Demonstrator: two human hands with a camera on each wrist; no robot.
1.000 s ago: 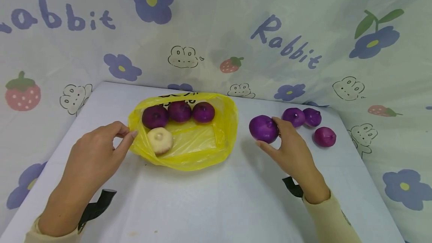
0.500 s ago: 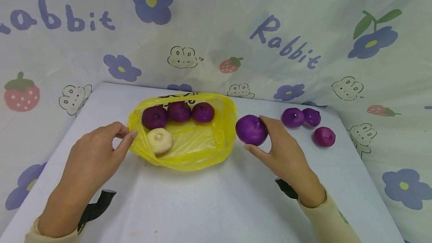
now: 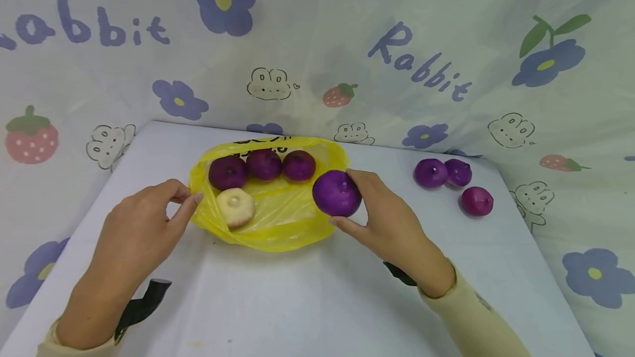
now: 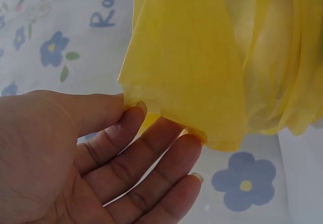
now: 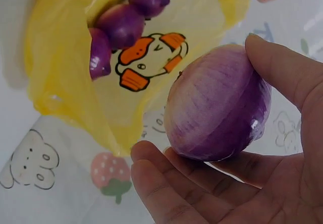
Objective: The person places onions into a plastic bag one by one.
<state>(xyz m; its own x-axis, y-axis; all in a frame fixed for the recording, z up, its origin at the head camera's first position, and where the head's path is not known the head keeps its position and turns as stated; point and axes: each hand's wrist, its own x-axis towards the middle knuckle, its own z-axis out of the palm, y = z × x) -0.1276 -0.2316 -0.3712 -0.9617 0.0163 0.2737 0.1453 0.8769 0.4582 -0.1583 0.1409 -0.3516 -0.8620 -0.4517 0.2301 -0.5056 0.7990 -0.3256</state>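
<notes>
My left hand (image 3: 144,230) pinches the left rim of a yellow plastic bag (image 3: 283,240), its thumb and forefinger on the film in the left wrist view. The bag's mouth gapes upward. Inside lie three purple onions (image 3: 264,165) along the back and a pale, cream-coloured round one (image 3: 235,207) at the front left. My right hand (image 3: 392,225) grips another purple onion (image 3: 337,193) between thumb and fingers, over the bag's right rim. In the right wrist view this held onion (image 5: 217,108) shows a paler, streaked side, with the bag's opening beyond it.
Three more purple onions (image 3: 430,173) rest on the white table (image 3: 297,307) at the back right. A patterned cloth (image 3: 307,43) with flowers, rabbits and strawberries hangs behind the table. Black straps (image 3: 144,304) are on both wrists.
My right hand has carried its onion leftward, from beside the loose onions to above the bag's right rim. My left hand has stayed at the bag's left rim.
</notes>
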